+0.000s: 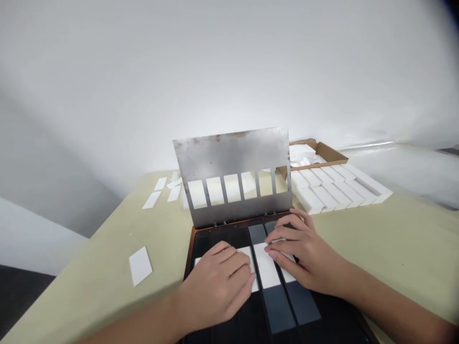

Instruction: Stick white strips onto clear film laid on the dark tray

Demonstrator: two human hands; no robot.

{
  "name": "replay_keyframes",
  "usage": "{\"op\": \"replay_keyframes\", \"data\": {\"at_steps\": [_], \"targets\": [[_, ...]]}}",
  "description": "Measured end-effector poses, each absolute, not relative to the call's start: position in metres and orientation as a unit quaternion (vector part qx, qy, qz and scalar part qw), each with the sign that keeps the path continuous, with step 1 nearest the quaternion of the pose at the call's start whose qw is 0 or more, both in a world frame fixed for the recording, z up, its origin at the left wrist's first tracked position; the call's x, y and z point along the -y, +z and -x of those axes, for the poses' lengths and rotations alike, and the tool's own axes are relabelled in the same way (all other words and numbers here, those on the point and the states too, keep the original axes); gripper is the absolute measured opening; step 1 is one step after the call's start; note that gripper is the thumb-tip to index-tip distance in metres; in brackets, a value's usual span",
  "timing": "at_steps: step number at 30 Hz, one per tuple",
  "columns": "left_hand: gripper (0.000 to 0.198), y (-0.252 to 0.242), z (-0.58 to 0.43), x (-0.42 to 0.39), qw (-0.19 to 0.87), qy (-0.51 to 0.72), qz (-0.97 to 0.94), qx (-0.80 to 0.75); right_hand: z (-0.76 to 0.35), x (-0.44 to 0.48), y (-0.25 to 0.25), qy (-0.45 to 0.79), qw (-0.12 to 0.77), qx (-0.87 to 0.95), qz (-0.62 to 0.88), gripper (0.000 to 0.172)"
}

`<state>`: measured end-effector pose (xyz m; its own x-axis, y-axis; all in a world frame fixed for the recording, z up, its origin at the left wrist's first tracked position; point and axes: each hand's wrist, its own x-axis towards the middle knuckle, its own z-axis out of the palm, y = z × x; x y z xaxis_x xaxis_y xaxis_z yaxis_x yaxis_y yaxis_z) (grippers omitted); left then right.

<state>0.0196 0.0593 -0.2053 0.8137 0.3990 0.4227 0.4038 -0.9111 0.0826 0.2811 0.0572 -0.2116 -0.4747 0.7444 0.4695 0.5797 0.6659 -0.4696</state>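
White tiles [267, 267] lie side by side on the dark tray [204, 243] at lower ctr of the frame, each set lengthwise on a grey strip [283, 310] that runs toward the bottom edge. The person's left hand [218, 282] lies palm down, fingers together & flat over the tiles at the left of the row; it presses, grips nothing. The right hand [304, 253] sits just right of ctr, fingers bent a little, tips touching the upper part of the middle one & covering its right neighbour; not clamped on anything as far as the view shows. The hands are near each other but apart, w/ the middle one bare between them. Behind the tray a hinged metal plate [233, 153] w/ six window slots stands raised, tilted back. Stacks of spare tiles [333, 191] sit at mid right by a cardboard box [332, 152]; loose pieces [139, 265] lie at mid left on the table [394, 229]. Judging by this, the step in hand is seating & squaring the row on its strips. The next move prob. calls for light fingertip nudges: edges parallel, tops level, spacing to suit the plate's slots, w/o shoving the neighbours, since the pieces look thin & apt to slide.
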Motion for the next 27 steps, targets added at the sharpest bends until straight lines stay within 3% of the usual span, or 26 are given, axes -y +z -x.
{"op": "replay_keyframes", "data": {"at_steps": [7,11,18,23,27], "targets": [[0.013,-0.204,-0.018,-0.060,-0.028,-0.253,0.948,0.193,-0.280,-0.053,-0.208,0.148,0.321,0.865,0.356,0.011],[0.013,-0.200,-0.019,-0.060,0.004,-0.258,0.948,0.188,-0.275,-0.055,-0.214,0.131,0.325,0.865,0.360,0.011],[0.025,-0.201,-0.021,-0.059,-0.033,-0.223,0.958,0.175,-0.287,-0.052,-0.208,0.126,0.271,0.885,0.358,0.010],[0.025,-0.205,-0.022,-0.062,-0.046,-0.221,0.959,0.174,-0.292,-0.050,-0.204,0.144,0.183,0.916,0.326,0.078],[0.025,-0.206,-0.022,-0.061,-0.026,-0.225,0.959,0.171,-0.291,-0.046,-0.202,0.137,0.132,0.927,0.325,0.091]]}}
